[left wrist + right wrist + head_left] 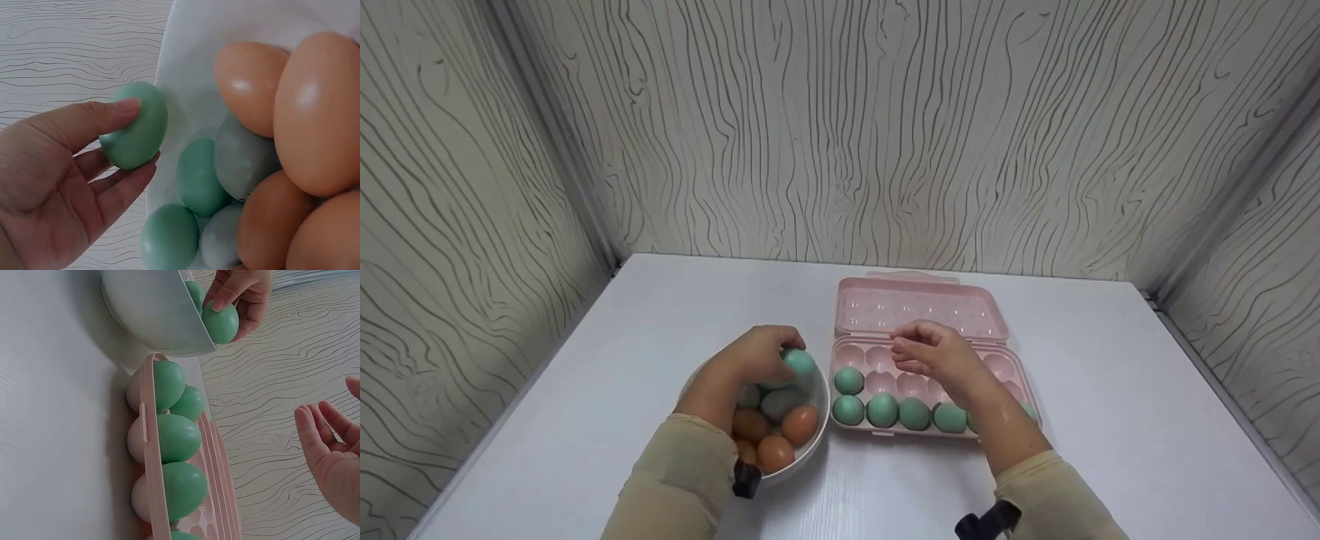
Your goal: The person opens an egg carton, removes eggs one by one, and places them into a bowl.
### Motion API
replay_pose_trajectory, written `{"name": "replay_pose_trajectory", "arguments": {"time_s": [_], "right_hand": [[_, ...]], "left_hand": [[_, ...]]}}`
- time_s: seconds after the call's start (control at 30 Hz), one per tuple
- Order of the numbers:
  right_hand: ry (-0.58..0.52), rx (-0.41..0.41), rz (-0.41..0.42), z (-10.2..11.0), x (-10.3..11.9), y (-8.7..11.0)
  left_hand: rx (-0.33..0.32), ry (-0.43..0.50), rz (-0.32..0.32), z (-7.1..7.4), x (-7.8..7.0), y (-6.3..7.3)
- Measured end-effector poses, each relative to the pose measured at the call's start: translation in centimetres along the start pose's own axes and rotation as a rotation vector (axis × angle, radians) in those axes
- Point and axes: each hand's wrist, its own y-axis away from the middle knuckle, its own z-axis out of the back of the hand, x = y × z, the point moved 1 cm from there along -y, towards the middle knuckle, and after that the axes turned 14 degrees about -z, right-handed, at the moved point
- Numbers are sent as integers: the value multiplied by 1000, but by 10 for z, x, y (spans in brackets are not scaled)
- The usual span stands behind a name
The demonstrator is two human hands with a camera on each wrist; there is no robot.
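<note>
My left hand point(761, 356) pinches a green egg point(138, 126) between thumb and fingers, at the rim of a white bowl point(825, 420). Brown eggs point(800, 426), grey-green eggs point(244, 154) and more green eggs point(170, 236) lie in that bowl. Over the pink egg carton point(881, 358), my right hand point(937, 356) hovers with nothing in its loosely bent fingers. The carton's lid point(922, 307) is folded back. Green eggs point(883, 410) fill much of its front row, and one green egg point(849, 380) sits behind them at the left end. The right forearm hides part of the carton.
Bowl and carton stand side by side on a white table point(697, 292). Patterned panels point(840, 135) rise behind the table and along both sides. Dark wrist cameras point(988, 520) are strapped over my sleeves.
</note>
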Motion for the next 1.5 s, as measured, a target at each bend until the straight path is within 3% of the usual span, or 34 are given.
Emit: {"name": "replay_pose_trajectory", "arguments": {"time_s": [0.73,0.97,1.5], "right_hand": [[18,-15,-18,2,-3,-2],[27,-7,-18,3,-4,-1],[24,-23,-20,8,-11,-5]], "left_hand": [[71,-79,96,-8,-6,-7],[74,-47,136,-8,-7,-7],[93,-38,109,-6,-12,-6]]}}
